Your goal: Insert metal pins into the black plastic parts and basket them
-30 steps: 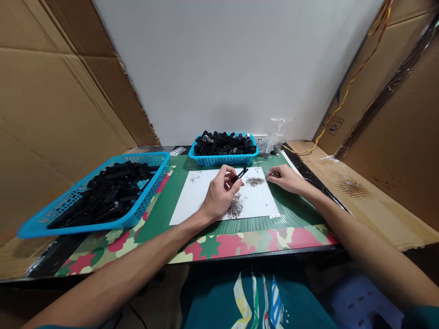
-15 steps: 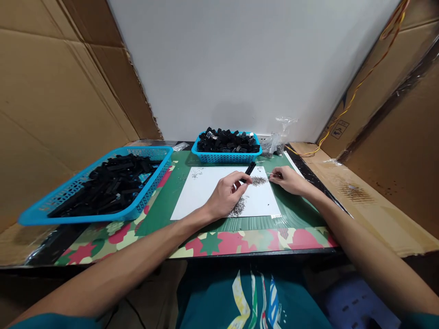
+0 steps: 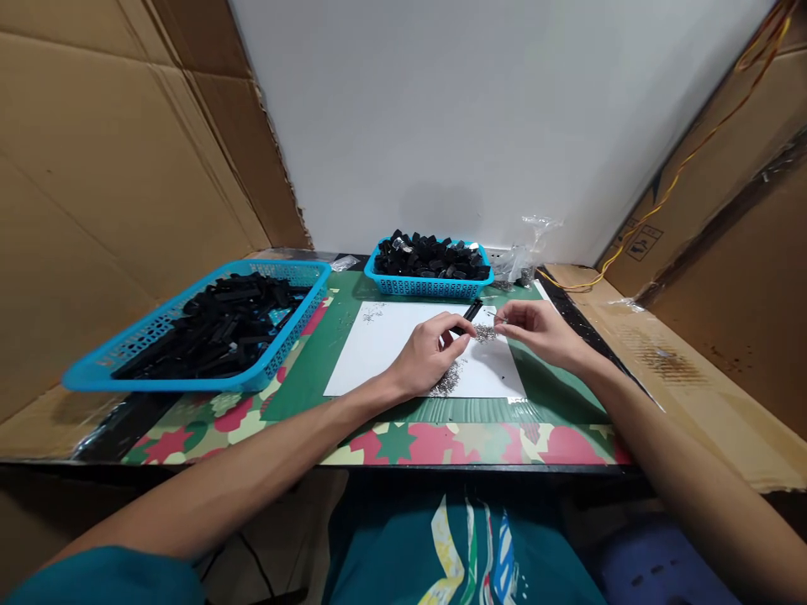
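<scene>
Grasping a slim black part [image 3: 472, 312] with the left hand [image 3: 435, 351], pinched between thumb and fingers, over a white sheet [image 3: 371, 361]. Reading the clock from that hand, with twelve o'clock straight toward the pale wall [image 3: 492, 118]: pointing the black part out past the fingertips at one o'clock. Holding the right hand [image 3: 539, 329] between two and three o'clock, near the part's free end, with thumb and fingertips drawn together on a thin item [image 3: 493, 315], too fine to identify. Cannot tell whether touching the part with it.

Showing a heap of small metal pieces [image 3: 484, 334] at three o'clock, between the hands, and a second heap [image 3: 446, 384] at five, partly hidden by the left hand. Scattering a few loose bits [image 3: 371, 313] at ten, on the far left of the sheet. Lying beneath the sheet, a green mat [image 3: 299, 378].

Showing farther off, between nine and ten o'clock, a large blue basket [image 3: 170, 386] of long black parts [image 3: 220, 328]; at twelve, a smaller blue basket [image 3: 422, 288] full of black pieces [image 3: 435, 257]; between one and two, a clear plastic bag [image 3: 520, 262].
</scene>
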The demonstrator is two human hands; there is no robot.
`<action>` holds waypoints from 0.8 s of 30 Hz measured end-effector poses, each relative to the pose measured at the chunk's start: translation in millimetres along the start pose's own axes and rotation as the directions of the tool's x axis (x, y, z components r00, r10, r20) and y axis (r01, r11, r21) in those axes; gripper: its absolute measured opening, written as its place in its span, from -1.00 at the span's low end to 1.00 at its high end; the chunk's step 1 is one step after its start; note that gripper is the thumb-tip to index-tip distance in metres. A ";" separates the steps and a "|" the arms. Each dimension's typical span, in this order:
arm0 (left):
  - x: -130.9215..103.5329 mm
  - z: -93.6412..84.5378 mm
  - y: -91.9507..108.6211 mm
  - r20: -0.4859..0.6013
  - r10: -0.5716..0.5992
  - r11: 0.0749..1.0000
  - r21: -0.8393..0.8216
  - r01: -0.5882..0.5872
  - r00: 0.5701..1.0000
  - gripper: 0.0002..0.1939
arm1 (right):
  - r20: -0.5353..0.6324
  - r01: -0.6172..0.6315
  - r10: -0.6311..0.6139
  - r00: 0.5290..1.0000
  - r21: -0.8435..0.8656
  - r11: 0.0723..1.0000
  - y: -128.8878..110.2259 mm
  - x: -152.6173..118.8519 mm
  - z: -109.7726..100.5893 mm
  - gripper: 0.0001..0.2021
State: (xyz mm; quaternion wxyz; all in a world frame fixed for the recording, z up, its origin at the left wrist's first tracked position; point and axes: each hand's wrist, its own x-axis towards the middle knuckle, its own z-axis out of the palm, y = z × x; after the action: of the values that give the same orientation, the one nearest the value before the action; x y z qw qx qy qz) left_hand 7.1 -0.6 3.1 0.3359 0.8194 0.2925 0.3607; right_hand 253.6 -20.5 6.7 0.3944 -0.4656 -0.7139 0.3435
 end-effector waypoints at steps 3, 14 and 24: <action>0.5 2.7 1.0 0.008 -0.038 0.999 -0.036 0.038 0.999 -0.78 | 0.047 0.039 -0.044 0.998 0.102 0.994 -9.5 -3.2 12.1 -0.71; -2.5 2.5 2.6 0.050 0.001 0.998 -0.065 0.002 0.999 -0.77 | 0.016 0.110 -0.115 0.993 0.168 0.980 -21.8 -4.8 24.1 -0.71; -0.9 2.3 2.3 -0.027 -0.024 0.999 -0.031 0.024 0.999 -0.74 | -0.053 0.024 -0.017 0.998 0.134 0.991 -12.0 -2.5 28.7 -0.68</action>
State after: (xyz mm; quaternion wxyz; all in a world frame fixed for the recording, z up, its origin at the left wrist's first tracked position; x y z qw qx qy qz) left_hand 8.9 -3.4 3.3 0.3486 0.8056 0.3014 0.3723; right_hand 224.2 -30.4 3.4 0.4468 -0.4392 -0.6834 0.3747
